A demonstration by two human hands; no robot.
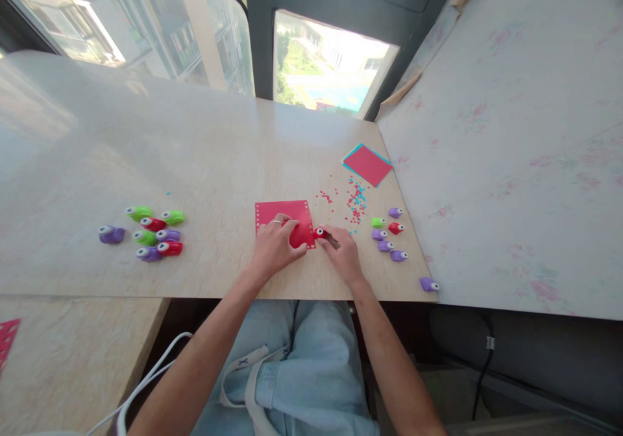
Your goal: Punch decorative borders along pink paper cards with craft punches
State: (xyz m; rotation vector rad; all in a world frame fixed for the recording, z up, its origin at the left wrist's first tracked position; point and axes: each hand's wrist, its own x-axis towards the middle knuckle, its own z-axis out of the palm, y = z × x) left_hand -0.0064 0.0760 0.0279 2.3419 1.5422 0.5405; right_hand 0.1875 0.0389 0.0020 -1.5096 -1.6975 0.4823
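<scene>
Head view: a thin, matte red sheet lies on the smooth, faintly marbled tabletop in front of the seated person, with small pale round holes along its left and right edges. Over it rests the left hand, fingers loosely bent and the thumb spread well away from them, bearing on the paper; a slim, shiny ring circles one finger. At the sheet's right edge the right hand is nearly closed, thumb and fingers pinching a stubby, glossy red punch with a round black-and-white eye. Beyond that hand, tiny red and blue paper dots are scattered over the surface, and a stack of flat red and blue squares sits farther back, its layers slightly fanned. Right of the dots stand seven rounded punches with eyes, five purple, one green and one red; eight more bulbous ones in green, purple and red cluster well to the left. Pale, soft-creased denim covers the person's legs, and a whitish, flower-printed wall borders the right side.
</scene>
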